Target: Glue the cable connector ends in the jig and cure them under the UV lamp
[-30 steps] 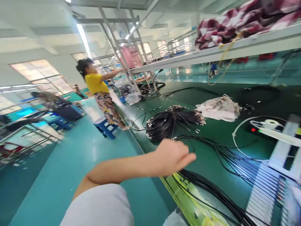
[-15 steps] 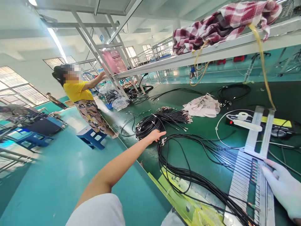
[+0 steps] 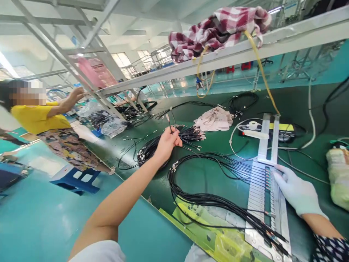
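Observation:
My bare left hand (image 3: 167, 145) is pinched around a black cable (image 3: 171, 128), whose stripped end points up above the fingers. Just behind and below it is a coiled bundle of black cables (image 3: 147, 148) with light-coloured tips. At the right, my white-gloved right hand (image 3: 296, 191) grips the side of a slotted metal fixture (image 3: 256, 189); some of its fingertips are hidden. Small coloured wire ends sit in a row along the fixture's slot. More black cables (image 3: 207, 198) curve over the green table (image 3: 207, 174) and run into the fixture from the left.
A black and yellow device (image 3: 285, 136) stands behind the fixture. A pale cloth (image 3: 214, 119) lies mid-table, and yellow-green sheeting (image 3: 218, 236) covers the front edge. Overhead is a shelf (image 3: 152, 72) with a checked cloth (image 3: 218, 32). At the left, a person in yellow (image 3: 40, 118) stands beside a blue stool (image 3: 79, 178).
My left hand has risen from the cable bundle, with a cable end now sticking up from its fingers. My view has turned right; my right hand stays at the fixture.

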The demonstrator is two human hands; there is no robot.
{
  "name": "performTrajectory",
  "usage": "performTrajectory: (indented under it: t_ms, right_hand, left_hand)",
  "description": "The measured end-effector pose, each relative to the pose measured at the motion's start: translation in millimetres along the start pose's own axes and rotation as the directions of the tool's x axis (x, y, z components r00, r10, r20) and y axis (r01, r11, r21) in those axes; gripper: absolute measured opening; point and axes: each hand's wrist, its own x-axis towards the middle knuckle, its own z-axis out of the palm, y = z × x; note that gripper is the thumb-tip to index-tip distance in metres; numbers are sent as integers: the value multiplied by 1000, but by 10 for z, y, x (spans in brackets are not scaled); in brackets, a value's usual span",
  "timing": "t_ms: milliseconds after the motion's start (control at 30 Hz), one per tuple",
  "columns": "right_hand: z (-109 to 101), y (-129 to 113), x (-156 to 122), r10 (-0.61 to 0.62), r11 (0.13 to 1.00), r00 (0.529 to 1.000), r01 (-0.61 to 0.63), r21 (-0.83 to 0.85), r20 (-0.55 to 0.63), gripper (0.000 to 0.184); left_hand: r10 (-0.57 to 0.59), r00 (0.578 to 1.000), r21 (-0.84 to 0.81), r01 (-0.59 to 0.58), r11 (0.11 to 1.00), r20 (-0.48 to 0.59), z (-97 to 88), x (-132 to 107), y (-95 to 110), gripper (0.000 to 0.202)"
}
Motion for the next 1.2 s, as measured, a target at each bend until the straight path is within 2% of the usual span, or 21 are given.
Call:
performTrajectory:
  t_ms: [100, 133, 167, 200, 233, 267, 300, 333, 367, 400, 433, 467, 567, 633, 700, 767, 833, 1000, 1133, 1167, 1200]
  right_hand:
    - [-113, -142, -49, -7, 1000, 999, 6, 25, 46, 54]
    - [-136, -176, -61, 3, 1000, 999, -4, 26, 44, 54]
    - [-156, -199, -72, 13, 999, 999, -14, 29, 42, 52]
    - [-173, -210, -81, 17, 999, 999, -19, 39, 42, 51]
    - [-193, -209, -90, 14, 998, 999, -16, 55, 46, 49]
    - [-216, -195, -101, 1, 997, 998, -6, 77, 56, 48]
    - [-244, -172, -113, -18, 994, 997, 10, 108, 72, 47]
    - [-276, -141, -130, -36, 989, 996, 24, 145, 86, 45]
    - [-310, -106, -152, -52, 982, 994, 34, 183, 95, 44]
    - [-344, -74, -179, -64, 974, 993, 41, 223, 99, 43]
    - [-376, -47, -210, -72, 965, 993, 45, 259, 96, 41]
    - [-406, -31, -245, -77, 955, 993, 48, 292, 87, 39]
    - [-484, -72, -361, -75, 930, 997, 61, 362, 24, 36]
    - [-537, -171, -450, -129, 914, 991, 132, 383, -34, 33]
    - [-585, -297, -553, -298, 880, 953, 299, 369, -62, 27]
    - [-614, -414, -668, -494, 811, 869, 474, 343, -35, 22]
    - [-611, -504, -788, -589, 763, 808, 554, 333, 3, 19]
    - [-591, -622, -975, -604, 721, 797, 543, 431, 6, 16]
    - [-707, -582, -835, -680, 633, 730, 534, 561, 72, 16]
    - [-736, -533, -759, -673, 634, 736, 527, 566, 69, 17]
    - [-756, -467, -675, -635, 662, 771, 509, 549, 50, 17]
  left_hand:
    - [119, 975, 79, -136, 988, 185, 93, -96, 520, 21]
    - [185, 930, 268, -275, 924, 318, 166, -157, 614, 19]
    - [201, 868, 392, -397, 830, 454, 258, -235, 647, 18]
    - [185, 785, 454, -513, 729, 591, 367, -328, 612, 18]
    - [134, 685, 460, -608, 647, 716, 488, -435, 511, 20]
    - [72, 579, 418, -664, 620, 812, 612, -550, 356, 21]
    - [12, 469, 354, -683, 639, 883, 732, -666, 163, 23]
    - [-30, 379, 294, -662, 690, 925, 840, -773, -45, 26]
    - [-62, 330, 263, -611, 747, 942, 934, -862, -246, 29]
    - [-70, 325, 251, -558, 791, 943, 1013, -926, -421, 31]
    - [-68, 347, 247, -504, 827, 936, 1078, -960, -557, 32]
    - [-59, 385, 247, -460, 853, 921, 1136, -965, -647, 33]
    - [-17, 519, 268, -412, 871, 855, 1324, -858, -703, 32]
    - [-15, 562, 311, -436, 844, 827, 1489, -762, -674, 31]
    - [-27, 569, 347, -461, 817, 822, 1670, -700, -680, 30]
    - [-28, 566, 344, -461, 818, 824, 1833, -676, -732, 28]
    - [-3, 572, 310, -441, 842, 820, 1955, -671, -803, 23]
    - [129, 595, 169, -420, 892, 793, 2145, -619, -900, 10]
    - [276, 583, 59, -490, 870, 764, 2289, -545, -927, 10]
    - [306, 578, 41, -509, 860, 756, 2327, -532, -935, 11]
    - [327, 569, 31, -528, 849, 754, 2363, -521, -944, 13]
